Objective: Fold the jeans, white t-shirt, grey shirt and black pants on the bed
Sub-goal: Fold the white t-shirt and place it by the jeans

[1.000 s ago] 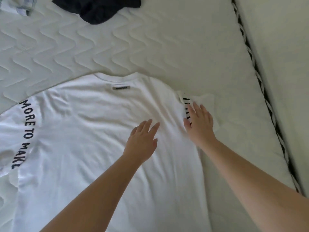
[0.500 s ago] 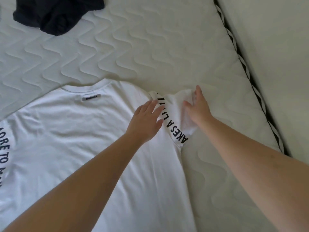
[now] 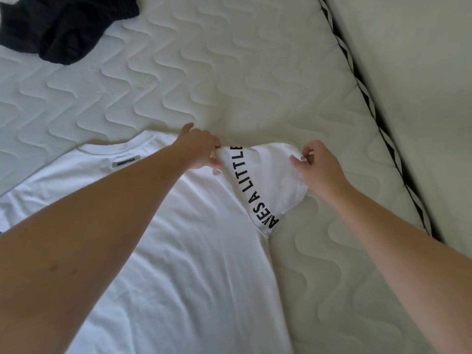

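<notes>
The white t-shirt point(image 3: 178, 251) lies flat on the bed, back side up, collar label toward the far side. Its right sleeve, printed with black letters, is spread out to the right. My left hand point(image 3: 201, 152) pinches the sleeve at the shoulder seam. My right hand point(image 3: 316, 167) pinches the sleeve's outer hem. The black pants point(image 3: 63, 26) lie crumpled at the far left corner of the view. The jeans and the grey shirt are out of view.
The quilted white mattress point(image 3: 229, 72) stretches beyond the shirt. Its right edge, trimmed with black-and-white piping point(image 3: 370, 98), runs diagonally at the right, with a pale surface point(image 3: 421, 72) beyond it.
Both hands went from lying flat on the shirt to pinching the right sleeve. The sleeve has been pulled out and spread, showing more of the lettering. The view shifted right.
</notes>
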### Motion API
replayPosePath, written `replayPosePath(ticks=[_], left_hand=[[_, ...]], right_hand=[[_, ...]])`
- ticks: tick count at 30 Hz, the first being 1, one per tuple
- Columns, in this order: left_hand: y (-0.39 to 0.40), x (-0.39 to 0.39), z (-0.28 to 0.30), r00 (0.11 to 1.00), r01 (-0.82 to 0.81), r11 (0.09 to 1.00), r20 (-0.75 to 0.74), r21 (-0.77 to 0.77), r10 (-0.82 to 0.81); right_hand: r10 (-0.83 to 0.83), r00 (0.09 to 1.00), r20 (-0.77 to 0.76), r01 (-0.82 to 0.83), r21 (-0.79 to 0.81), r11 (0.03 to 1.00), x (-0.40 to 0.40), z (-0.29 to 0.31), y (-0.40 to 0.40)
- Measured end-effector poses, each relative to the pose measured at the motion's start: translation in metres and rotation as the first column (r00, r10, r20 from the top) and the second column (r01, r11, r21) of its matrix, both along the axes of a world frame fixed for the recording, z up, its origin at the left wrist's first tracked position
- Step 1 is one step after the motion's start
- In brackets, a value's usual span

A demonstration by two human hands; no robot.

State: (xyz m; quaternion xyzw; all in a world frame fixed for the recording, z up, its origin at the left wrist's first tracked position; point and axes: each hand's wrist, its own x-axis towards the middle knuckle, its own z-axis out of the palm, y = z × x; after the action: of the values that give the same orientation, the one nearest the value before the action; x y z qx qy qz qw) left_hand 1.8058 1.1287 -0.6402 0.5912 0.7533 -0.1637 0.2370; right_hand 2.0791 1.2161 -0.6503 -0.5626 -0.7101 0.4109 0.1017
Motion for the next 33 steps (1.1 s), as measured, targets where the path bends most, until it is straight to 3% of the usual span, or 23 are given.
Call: replayPosePath(ticks=[7,10,12,14,16,18,21,24,29,33], left_hand=[[0.014,-0.001,-0.009,0.978,-0.209,0.939,0.075,0.273,0.195],[0.014,0.006,-0.019,0.978,-0.209,0.924,0.082,0.321,0.192],[0.017,0.012,-0.021,0.969,-0.222,0.935,0.172,0.277,0.179],[0.025,0.022,-0.021,0.959,-0.191,0.963,0.246,0.188,0.142],[0.034,0.032,-0.021,0.969,-0.115,0.988,0.230,0.099,0.089],[0.042,0.041,-0.021,0.977,-0.103,0.993,0.195,0.059,0.090],[0.047,0.049,-0.023,0.973,-0.132,0.987,0.202,0.091,0.112],[0.042,0.057,-0.024,0.953,-0.192,0.971,0.263,0.139,0.151],[0.039,0.062,-0.027,0.940,-0.264,0.942,0.273,0.207,0.204],[0.038,0.064,-0.033,0.965,-0.218,0.943,0.197,0.250,0.171]], right_hand=[[-0.234,0.971,-0.039,0.229,-0.097,0.969,0.031,0.001,-0.017],[-0.321,0.938,-0.127,0.266,-0.330,0.906,0.035,-0.008,-0.022],[-0.362,0.903,-0.233,0.186,-0.548,0.816,0.037,-0.010,-0.029],[-0.263,0.925,-0.274,0.045,-0.609,0.792,0.044,-0.011,-0.034],[-0.120,0.949,-0.292,-0.096,-0.629,0.772,0.053,-0.012,-0.038],[0.020,0.964,-0.264,-0.185,-0.615,0.767,0.058,-0.011,-0.044],[0.197,0.980,-0.029,-0.190,-0.421,0.887,0.054,-0.011,-0.052],[0.131,0.989,0.071,-0.105,-0.290,0.951,0.053,-0.010,-0.061],[-0.034,0.998,-0.048,0.022,-0.230,0.973,0.061,-0.005,-0.083],[-0.054,0.983,0.178,0.098,-0.252,0.963,0.070,-0.015,-0.099]])
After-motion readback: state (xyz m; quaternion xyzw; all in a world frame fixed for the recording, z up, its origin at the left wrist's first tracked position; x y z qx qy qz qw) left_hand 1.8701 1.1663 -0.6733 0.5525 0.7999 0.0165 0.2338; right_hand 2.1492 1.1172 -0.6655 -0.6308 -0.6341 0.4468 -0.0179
